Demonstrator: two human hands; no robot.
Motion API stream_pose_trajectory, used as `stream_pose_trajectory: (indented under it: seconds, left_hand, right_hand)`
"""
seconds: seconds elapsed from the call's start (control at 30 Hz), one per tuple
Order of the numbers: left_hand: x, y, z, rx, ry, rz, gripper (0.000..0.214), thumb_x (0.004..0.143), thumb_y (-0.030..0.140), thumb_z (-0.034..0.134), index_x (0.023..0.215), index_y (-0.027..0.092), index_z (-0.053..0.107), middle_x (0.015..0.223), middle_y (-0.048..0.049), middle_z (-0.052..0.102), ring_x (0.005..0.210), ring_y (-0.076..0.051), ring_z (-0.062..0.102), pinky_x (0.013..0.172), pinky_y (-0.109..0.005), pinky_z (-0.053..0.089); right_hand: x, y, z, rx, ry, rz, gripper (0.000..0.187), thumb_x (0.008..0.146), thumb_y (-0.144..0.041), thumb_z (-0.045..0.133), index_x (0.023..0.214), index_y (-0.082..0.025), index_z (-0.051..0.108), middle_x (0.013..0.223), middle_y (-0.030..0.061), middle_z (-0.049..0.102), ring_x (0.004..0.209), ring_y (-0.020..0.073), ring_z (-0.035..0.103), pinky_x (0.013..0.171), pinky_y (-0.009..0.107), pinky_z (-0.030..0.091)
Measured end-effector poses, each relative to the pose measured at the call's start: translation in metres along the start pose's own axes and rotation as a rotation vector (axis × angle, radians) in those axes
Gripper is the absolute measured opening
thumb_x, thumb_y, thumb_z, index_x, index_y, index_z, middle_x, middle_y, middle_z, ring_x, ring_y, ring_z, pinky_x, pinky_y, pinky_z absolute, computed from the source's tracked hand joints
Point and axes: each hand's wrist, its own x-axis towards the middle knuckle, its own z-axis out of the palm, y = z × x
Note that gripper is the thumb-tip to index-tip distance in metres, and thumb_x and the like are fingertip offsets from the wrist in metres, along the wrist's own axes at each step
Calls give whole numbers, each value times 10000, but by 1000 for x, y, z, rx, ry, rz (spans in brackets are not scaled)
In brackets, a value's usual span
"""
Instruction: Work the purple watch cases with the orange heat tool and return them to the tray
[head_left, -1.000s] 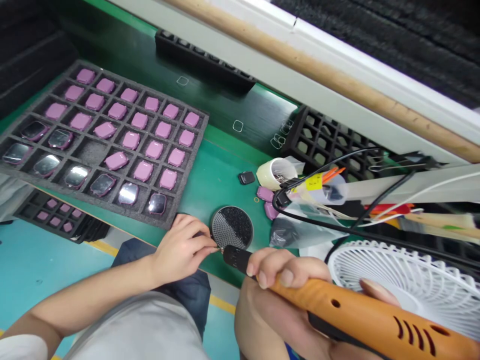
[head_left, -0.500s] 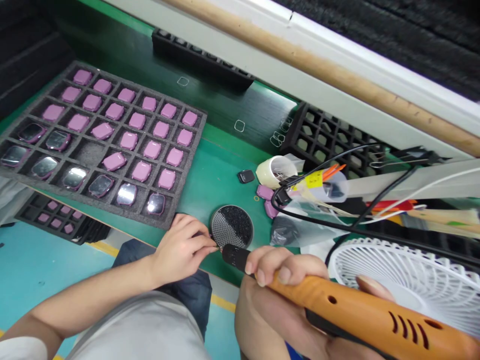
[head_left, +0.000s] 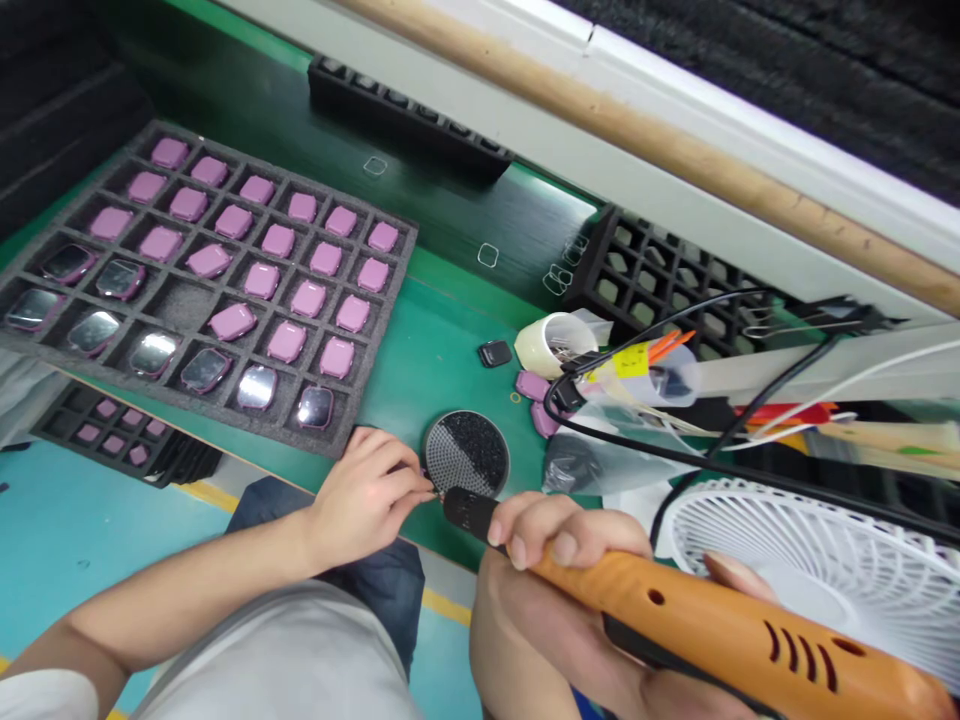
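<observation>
My right hand grips an orange electric screwdriver whose black tip points left toward my left hand. My left hand rests at the front edge of the green bench, fingers pinched around a small part that is mostly hidden under them, right where the driver tip meets it. Just behind the tip lies a round black screw dish. A grey foam tray at the left holds several pink watch cases, some face up with shiny screens.
A white fan stands at the right, with black cables crossing in front. A roll of tape, loose pink cases and a plastic bag lie mid-bench. Black grid trays sit behind; another tray sits below the bench.
Almost nothing has moved. The screwdriver has shifted slightly down and left while its tip stays at my left fingers.
</observation>
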Motion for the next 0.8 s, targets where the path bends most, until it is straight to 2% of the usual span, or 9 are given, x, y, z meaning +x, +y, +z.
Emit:
stream_pose_trajectory:
  seconds: [0.2,0.27,0.4,0.53,0.8]
  left_hand:
    - [-2,0,0,34,-11,-7,71,1080,205,724,1015,219,751,1033,-38,750,1012,-204,646,902,-414,480]
    - [-6,1,-1,74,-15,-21,40,1080,237,723,1070,202,740,1112,-77,736,1065,-231,645,935,-430,518]
    - [-18,3,-5,174,-57,-2,178,1069,231,713,1244,202,725,1292,-140,705,1221,-299,626,1026,-490,571]
    - [-22,1,-4,172,-35,70,197,1054,165,711,1243,219,731,1217,-107,752,1121,-265,657,969,-473,584]
    - [-18,0,0,145,10,77,132,1033,146,713,1138,201,771,1167,-114,758,1080,-256,659,929,-461,577]
  right_hand:
    - [0,1,1,-13,-25,8,548,962,-783,605,1422,-490,562,882,-43,604,664,200,577,646,446,526]
    - [2,2,0,-12,-13,-9,555,956,-790,607,1415,-481,564,879,-43,610,661,200,575,645,446,528]
    - [12,9,-1,-25,-76,-91,557,971,-772,598,1440,-475,555,906,-40,649,661,199,597,634,442,551]
    - [22,22,1,-8,-183,-147,549,985,-764,580,1439,-455,576,875,-35,662,625,194,613,570,416,563]
    - [25,31,11,15,-235,-155,500,995,-715,612,1397,-419,587,906,-28,689,628,188,619,560,414,583]
